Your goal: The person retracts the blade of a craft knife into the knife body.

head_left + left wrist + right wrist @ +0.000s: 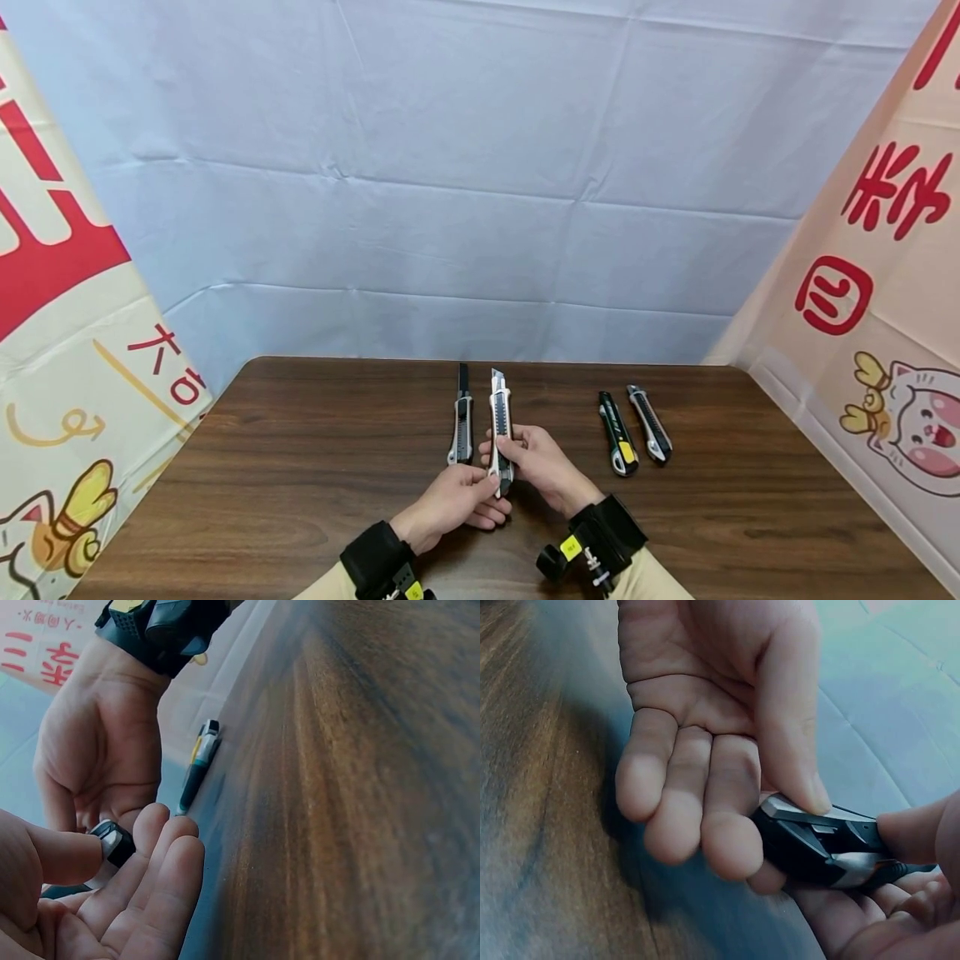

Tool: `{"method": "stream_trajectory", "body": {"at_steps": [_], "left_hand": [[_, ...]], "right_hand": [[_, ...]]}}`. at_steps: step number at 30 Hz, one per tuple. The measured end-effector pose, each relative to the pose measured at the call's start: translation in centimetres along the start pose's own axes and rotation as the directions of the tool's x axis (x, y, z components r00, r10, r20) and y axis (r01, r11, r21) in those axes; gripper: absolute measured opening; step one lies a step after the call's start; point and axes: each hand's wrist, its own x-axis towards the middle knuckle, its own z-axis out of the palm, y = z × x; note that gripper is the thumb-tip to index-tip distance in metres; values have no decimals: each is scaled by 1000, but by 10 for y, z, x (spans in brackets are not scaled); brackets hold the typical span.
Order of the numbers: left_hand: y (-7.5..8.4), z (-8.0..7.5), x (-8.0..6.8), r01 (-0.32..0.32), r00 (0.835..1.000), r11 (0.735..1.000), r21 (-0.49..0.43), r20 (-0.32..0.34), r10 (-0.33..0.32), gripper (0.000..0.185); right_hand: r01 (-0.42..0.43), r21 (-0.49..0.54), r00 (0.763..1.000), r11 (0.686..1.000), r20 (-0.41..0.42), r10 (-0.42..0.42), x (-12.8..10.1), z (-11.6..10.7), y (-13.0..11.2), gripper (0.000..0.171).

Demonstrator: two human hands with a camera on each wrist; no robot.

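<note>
A silver-and-black utility knife [500,412] points away from me, its metal blade showing at the far end. My left hand [456,500] pinches its near end between thumb and fingers, the other fingers stretched out below. Higher up the handle, my right hand [546,465] grips it, thumb on top. In the right wrist view, the black-and-silver handle [802,851] lies between both hands. The left wrist view shows the knife's end [114,846] under the left thumb. Just left of it, a second grey utility knife [462,421] with a black blade lies on the table.
On the right of the brown wooden table [300,500] lie a black-and-yellow utility knife [618,435] and a grey-and-black one [651,423], side by side. A pale blue cloth [480,208] hangs behind, with printed sheets [900,317] at either side.
</note>
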Motion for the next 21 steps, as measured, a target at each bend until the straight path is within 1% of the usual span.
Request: {"method": "stream_trajectory", "body": {"at_steps": [7, 14, 21], "left_hand": [[1, 1, 0, -4, 1000, 1000, 7, -8, 4, 36], [0, 2, 1, -12, 1000, 1000, 4, -22, 12, 32], [0, 0, 1, 6, 1000, 1000, 10, -16, -6, 33]], "right_hand": [[3, 10, 1000, 1000, 7, -3, 1, 0, 1, 42], [7, 11, 1000, 1000, 18, -8, 2, -1, 1, 41], [17, 11, 999, 1000, 35, -17, 1, -2, 2, 40]]}}
